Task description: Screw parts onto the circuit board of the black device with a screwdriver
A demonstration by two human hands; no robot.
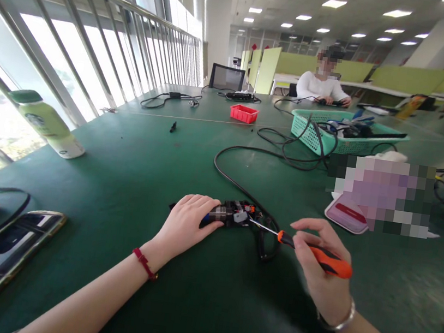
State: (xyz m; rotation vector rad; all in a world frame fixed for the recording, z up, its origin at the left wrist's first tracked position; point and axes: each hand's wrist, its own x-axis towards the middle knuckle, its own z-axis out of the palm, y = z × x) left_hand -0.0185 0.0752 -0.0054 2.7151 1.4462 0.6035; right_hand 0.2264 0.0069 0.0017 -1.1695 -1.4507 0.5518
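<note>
On the green table lies a dark cylindrical electrical device (232, 214), its right end exposing small orange and grey parts inside. My left hand (188, 219) is wrapped over its left portion and covers much of it. Between the fingers of my right hand (321, 266) is a screwdriver (327, 259) with an orange and black handle. Its thin metal shaft points left, with the tip at the exposed inside of the device; whether it touches a screw is too small to tell. A black cable (231, 176) loops from the device's right end toward the back.
A green basket (312, 138) with tools and cables stands back right, near a small red bin (243, 114). A phone (347, 213) lies at right. At left are a bottle (48, 125) and another phone (2, 262). Across the table sits a person (319, 86).
</note>
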